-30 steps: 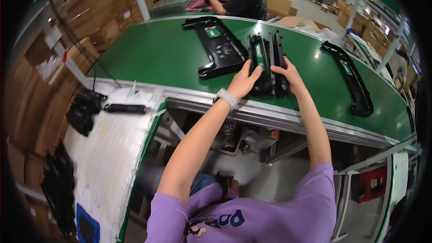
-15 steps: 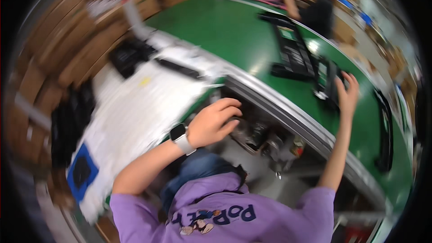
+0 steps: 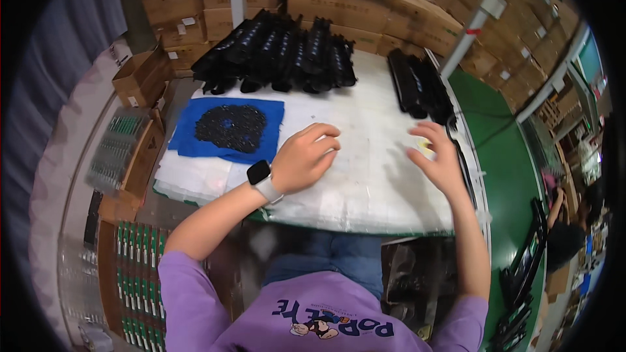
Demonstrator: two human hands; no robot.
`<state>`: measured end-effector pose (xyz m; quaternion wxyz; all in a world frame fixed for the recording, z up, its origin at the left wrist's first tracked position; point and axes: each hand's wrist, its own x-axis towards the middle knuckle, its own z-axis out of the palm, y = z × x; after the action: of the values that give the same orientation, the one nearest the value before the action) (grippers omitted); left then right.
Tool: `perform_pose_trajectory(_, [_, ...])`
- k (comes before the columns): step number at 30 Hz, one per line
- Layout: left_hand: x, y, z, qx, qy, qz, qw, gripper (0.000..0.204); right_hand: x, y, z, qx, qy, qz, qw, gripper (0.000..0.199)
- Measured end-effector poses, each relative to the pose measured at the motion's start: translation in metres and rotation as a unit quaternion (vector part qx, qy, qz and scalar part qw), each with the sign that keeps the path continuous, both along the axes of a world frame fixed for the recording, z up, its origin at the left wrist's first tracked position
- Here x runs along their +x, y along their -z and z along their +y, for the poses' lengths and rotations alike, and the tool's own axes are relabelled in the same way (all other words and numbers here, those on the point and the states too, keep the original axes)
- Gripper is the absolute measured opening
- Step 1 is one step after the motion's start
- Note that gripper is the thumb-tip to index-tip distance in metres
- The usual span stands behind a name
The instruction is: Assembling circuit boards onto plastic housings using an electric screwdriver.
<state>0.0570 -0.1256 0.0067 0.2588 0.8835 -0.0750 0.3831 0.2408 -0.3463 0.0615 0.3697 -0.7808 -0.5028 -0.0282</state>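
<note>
The black parts (image 3: 420, 85) nearest the right hand (image 3: 438, 160) were laid at the back right of the white-covered table (image 3: 365, 189), their long axes pointed away from the body, far ends slanted slightly left. That hand was held loosely spread, nothing gripped; the left hand (image 3: 305, 158) was half curled, also unfilled, beside a blue cloth (image 3: 186, 146) covered with small black pieces (image 3: 231, 127). Green circuit boards (image 3: 139, 287) were packed in rows in a carton (image 3: 107, 267) at lower left.
</note>
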Motion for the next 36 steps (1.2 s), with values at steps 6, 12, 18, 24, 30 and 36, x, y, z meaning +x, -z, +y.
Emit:
perform_pose_trajectory(6, [-0.005,0.011,0.022,-0.029,-0.036,-0.009,0.999,0.012,0.057,0.018,0.222,0.03,0.059,-0.061,0.996,0.054])
perform_pose_trajectory(12, [0.0,0.016,0.028,0.015,0.019,0.0,1.0,0.01,0.118,0.028,0.327,-0.177,0.164,0.03,0.97,0.063])
perform_pose_trajectory(18, [-0.008,0.012,0.032,0.028,0.001,0.013,1.0,0.009,0.13,0.019,0.317,-0.065,0.081,0.333,0.937,0.025])
perform_pose_trajectory(24, [-0.007,0.014,0.03,0.024,0.01,0.016,1.0,0.009,0.141,0.026,0.289,-0.049,0.128,0.313,0.94,0.018])
perform_pose_trajectory(30, [-0.007,0.015,0.031,0.028,0.022,0.055,0.998,0.011,0.148,0.011,0.224,0.01,0.064,0.289,0.955,0.01])
perform_pose_trajectory(36, [-0.009,0.004,0.022,0.044,-0.091,0.019,0.995,0.026,0.11,-0.009,0.106,-0.102,-0.104,0.267,0.953,0.015])
